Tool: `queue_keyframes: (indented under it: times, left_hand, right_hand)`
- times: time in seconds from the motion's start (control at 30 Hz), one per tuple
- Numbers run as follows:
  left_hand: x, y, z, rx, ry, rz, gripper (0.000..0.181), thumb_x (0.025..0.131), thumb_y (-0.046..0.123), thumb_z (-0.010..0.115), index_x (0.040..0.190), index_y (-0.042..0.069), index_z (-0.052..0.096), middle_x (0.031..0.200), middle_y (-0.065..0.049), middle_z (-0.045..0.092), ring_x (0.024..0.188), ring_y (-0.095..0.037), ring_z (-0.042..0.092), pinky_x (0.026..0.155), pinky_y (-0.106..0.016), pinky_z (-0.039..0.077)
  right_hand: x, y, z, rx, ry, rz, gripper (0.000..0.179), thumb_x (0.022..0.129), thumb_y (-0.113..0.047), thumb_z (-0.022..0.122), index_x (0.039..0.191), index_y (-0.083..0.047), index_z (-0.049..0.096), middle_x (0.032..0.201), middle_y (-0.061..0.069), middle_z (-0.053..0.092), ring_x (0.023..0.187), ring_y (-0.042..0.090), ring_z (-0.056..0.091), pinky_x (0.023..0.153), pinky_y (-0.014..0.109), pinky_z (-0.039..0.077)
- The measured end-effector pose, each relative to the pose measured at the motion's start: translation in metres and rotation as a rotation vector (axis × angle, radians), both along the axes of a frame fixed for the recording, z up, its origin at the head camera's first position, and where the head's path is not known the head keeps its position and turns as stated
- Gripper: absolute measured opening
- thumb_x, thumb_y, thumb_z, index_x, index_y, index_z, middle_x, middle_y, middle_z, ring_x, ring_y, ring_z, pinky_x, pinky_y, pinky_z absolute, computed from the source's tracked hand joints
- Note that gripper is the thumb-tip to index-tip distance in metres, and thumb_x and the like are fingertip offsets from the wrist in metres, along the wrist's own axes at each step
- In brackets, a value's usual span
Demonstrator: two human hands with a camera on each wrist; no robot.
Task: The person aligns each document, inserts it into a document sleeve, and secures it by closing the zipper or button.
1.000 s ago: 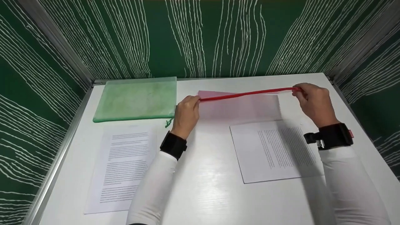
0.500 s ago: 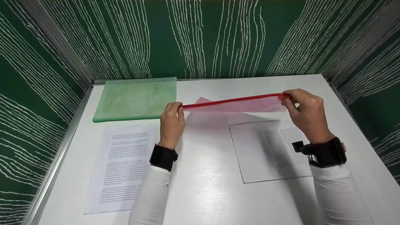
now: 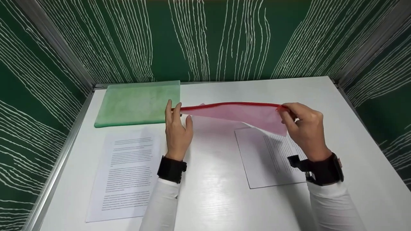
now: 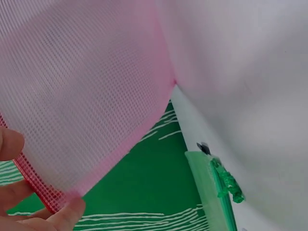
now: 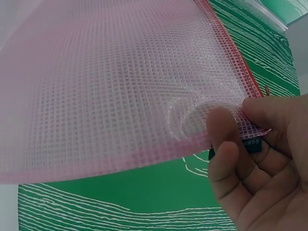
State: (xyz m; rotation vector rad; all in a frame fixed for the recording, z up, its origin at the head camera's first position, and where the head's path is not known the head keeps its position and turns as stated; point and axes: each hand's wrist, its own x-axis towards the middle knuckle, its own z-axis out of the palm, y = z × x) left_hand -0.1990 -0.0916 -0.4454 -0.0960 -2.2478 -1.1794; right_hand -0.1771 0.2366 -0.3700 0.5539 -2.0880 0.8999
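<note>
A pink translucent mesh zipper pouch (image 3: 253, 115) hangs over the table, its red zipper edge running between my hands. My right hand (image 3: 305, 128) pinches its right corner; in the right wrist view, the fingers (image 5: 224, 154) and thumb grip it beside a small dark tag (image 5: 252, 144). At the other end, my left hand (image 3: 178, 131) has its fingers fairly straight and the thumb spread away. In the left wrist view, its fingertips (image 4: 70, 211) lie right at the corner of the mesh pouch (image 4: 96, 96).
A green zipper pouch (image 3: 141, 102) lies at the back left, its green cord (image 4: 228, 183) showing in the left wrist view. A printed sheet (image 3: 125, 173) lies front left. Another printed sheet (image 3: 253, 160) lies at right, partly under the pouch and right hand. Green walls surround the table.
Both hands have come nearer with the pink pouch, lifting it off the table, and its body now hangs down at the right. The left fingers have straightened and the thumb has spread away.
</note>
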Motion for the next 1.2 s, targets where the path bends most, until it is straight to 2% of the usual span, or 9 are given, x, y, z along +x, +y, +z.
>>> queue_keyframes:
  times: [0.23, 0.33, 0.53, 0.63, 0.83, 1.03, 1.13, 1.2]
  left_hand:
    - [0.008, 0.006, 0.004, 0.015, 0.021, -0.001, 0.061, 0.101, 0.010, 0.061, 0.156, -0.001, 0.037, 0.167, -0.024, 0.012, 0.150, -0.035, 0.029, 0.104, -0.046, 0.049]
    - [0.012, 0.010, 0.007, 0.005, 0.030, -0.003, 0.066, 0.100, 0.012, 0.060, 0.159, 0.002, 0.032, 0.167, -0.025, 0.008, 0.154, -0.034, 0.019, 0.109, -0.048, 0.045]
    - [0.022, 0.019, 0.019, -0.061, 0.108, 0.014, 0.073, 0.096, 0.011, 0.065, 0.160, 0.001, 0.029, 0.166, -0.029, 0.002, 0.156, -0.040, 0.002, 0.121, -0.056, 0.023]
    - [0.029, 0.026, 0.026, -0.109, 0.176, -0.013, 0.075, 0.095, 0.014, 0.067, 0.159, 0.000, 0.030, 0.165, -0.032, 0.001, 0.155, -0.045, -0.005, 0.122, -0.061, 0.014]
    - [0.040, 0.042, 0.040, -0.190, 0.308, -0.115, 0.074, 0.093, 0.019, 0.067, 0.156, 0.000, 0.034, 0.164, -0.035, 0.005, 0.153, -0.051, -0.004, 0.121, -0.063, 0.007]
    - [0.055, 0.056, 0.045, -0.322, 0.292, -0.158, 0.073, 0.092, 0.028, 0.070, 0.153, 0.000, 0.042, 0.164, -0.034, 0.009, 0.153, -0.051, -0.001, 0.118, -0.070, 0.003]
    - [0.064, 0.060, 0.047, -0.381, 0.284, -0.178, 0.065, 0.102, 0.039, 0.058, 0.153, 0.001, 0.045, 0.164, -0.033, 0.015, 0.155, -0.046, 0.004, 0.118, -0.070, 0.005]
    - [0.070, 0.062, 0.050, -0.392, 0.278, -0.227, 0.065, 0.107, 0.048, 0.044, 0.153, 0.002, 0.045, 0.164, -0.031, 0.017, 0.155, -0.043, 0.006, 0.121, -0.065, 0.006]
  right_hand:
    - [0.011, -0.010, -0.001, -0.078, -0.019, 0.027, 0.016, 0.085, 0.018, 0.071, 0.089, 0.003, 0.076, 0.078, 0.012, 0.074, 0.068, -0.015, 0.056, 0.060, 0.003, 0.042]
    - [0.017, -0.015, -0.001, -0.121, -0.036, 0.040, 0.015, 0.085, 0.018, 0.071, 0.089, 0.004, 0.076, 0.077, 0.013, 0.073, 0.067, -0.014, 0.057, 0.062, 0.004, 0.045]
    - [0.029, -0.028, 0.000, -0.283, -0.061, 0.102, 0.014, 0.087, 0.018, 0.065, 0.085, 0.007, 0.074, 0.070, 0.013, 0.070, 0.056, -0.003, 0.059, 0.056, 0.010, 0.048]
    - [0.035, -0.038, 0.001, -0.383, -0.062, 0.152, 0.014, 0.089, 0.017, 0.062, 0.083, 0.010, 0.072, 0.067, 0.016, 0.068, 0.051, 0.003, 0.058, 0.052, 0.014, 0.048]
    - [0.046, -0.057, 0.000, -0.555, -0.058, 0.258, 0.011, 0.091, 0.017, 0.059, 0.086, 0.016, 0.068, 0.069, 0.020, 0.066, 0.047, 0.010, 0.058, 0.049, 0.018, 0.049]
    - [0.057, -0.072, -0.002, -0.670, -0.053, 0.371, 0.006, 0.092, 0.019, 0.059, 0.089, 0.022, 0.063, 0.072, 0.021, 0.065, 0.048, 0.013, 0.061, 0.050, 0.021, 0.052]
    - [0.062, -0.077, -0.004, -0.703, -0.060, 0.408, 0.007, 0.092, 0.019, 0.057, 0.091, 0.024, 0.062, 0.070, 0.020, 0.065, 0.048, 0.014, 0.061, 0.051, 0.022, 0.053]
    - [0.065, -0.081, -0.004, -0.721, -0.072, 0.431, 0.007, 0.092, 0.019, 0.056, 0.092, 0.024, 0.061, 0.069, 0.019, 0.064, 0.048, 0.015, 0.062, 0.051, 0.023, 0.053]
